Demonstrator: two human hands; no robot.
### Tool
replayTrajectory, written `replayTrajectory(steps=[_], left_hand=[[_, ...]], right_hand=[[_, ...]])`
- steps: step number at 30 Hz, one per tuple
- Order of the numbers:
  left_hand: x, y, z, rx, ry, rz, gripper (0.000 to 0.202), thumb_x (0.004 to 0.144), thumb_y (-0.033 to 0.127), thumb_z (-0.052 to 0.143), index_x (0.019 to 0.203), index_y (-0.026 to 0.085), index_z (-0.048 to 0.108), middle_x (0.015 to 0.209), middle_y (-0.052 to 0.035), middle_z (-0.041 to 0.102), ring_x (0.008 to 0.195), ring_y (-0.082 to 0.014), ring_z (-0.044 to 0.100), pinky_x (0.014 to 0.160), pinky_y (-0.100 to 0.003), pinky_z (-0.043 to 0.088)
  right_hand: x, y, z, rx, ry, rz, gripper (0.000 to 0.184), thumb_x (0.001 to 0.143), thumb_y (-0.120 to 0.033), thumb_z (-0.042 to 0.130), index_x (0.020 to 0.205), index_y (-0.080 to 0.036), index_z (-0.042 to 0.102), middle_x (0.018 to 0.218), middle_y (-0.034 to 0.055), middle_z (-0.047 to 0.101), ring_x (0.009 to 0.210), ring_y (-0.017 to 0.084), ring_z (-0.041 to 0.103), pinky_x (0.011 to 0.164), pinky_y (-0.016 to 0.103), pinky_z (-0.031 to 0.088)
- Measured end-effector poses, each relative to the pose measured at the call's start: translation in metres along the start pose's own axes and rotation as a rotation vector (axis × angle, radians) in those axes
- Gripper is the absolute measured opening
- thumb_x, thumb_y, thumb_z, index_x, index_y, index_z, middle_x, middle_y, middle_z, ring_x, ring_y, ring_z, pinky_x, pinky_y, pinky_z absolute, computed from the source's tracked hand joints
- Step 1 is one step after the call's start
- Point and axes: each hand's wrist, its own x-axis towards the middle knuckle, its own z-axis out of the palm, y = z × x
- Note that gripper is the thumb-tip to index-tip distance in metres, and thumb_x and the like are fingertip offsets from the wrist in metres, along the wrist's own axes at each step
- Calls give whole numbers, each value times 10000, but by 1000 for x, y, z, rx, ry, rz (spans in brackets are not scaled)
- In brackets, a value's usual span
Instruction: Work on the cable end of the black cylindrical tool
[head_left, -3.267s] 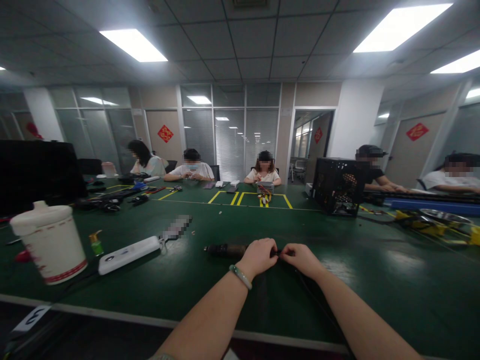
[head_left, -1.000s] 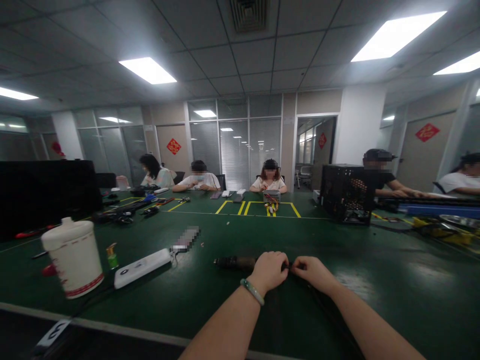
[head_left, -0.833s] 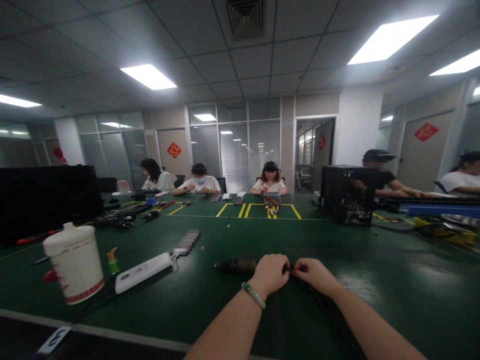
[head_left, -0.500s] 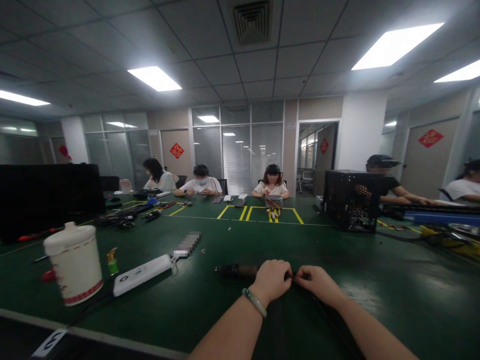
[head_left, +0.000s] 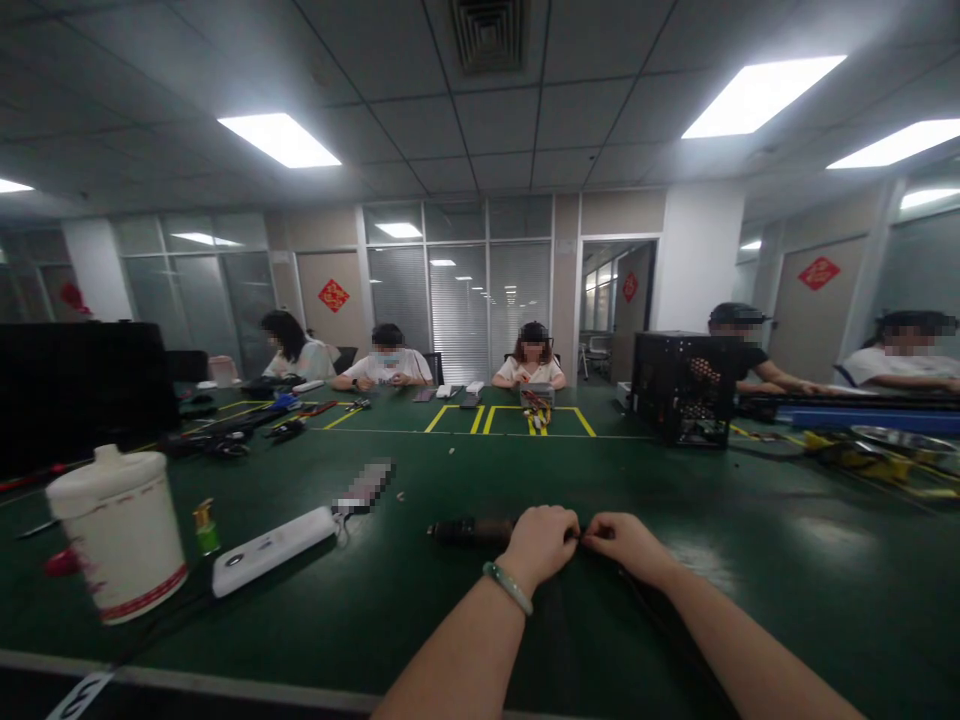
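A dark electric screwdriver (head_left: 474,532) lies on the green tabletop with its narrow tip pointing left. My left hand (head_left: 541,545), a jade-coloured bangle at its wrist, is closed over the rear end of the tool. Close by, almost touching it, my right hand (head_left: 619,542) pinches at the tool's tail, where a black cable (head_left: 637,590) runs down towards me beside the right forearm. The exact spot between the fingertips is small and dark; the cable appears to be what the right fingers hold.
On the left stand a lidded white cup (head_left: 120,535), a small green bottle (head_left: 205,530), a white power bank (head_left: 274,550) and a dark monitor (head_left: 82,400). A black computer case (head_left: 682,388) is at the right. Several people sit across the green table (head_left: 420,630).
The view has turned slightly right, so surroundings shift left. Both hands stay at the rear of the screwdriver, with only slight finger movement.
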Motion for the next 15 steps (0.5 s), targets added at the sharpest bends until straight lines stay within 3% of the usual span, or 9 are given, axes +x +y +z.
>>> replayTrajectory(steps=[15], left_hand=[[-2,3,-5,-20,-6,-34,141,889,315,540,968,245,634,1000,-11,655,963,-190,584,861,-323,438]], right_hand=[[1,-2,-2,23,-35,6,187,786,-339,631,770,-173,715,709,9,683,666,168,595,586,235,397]])
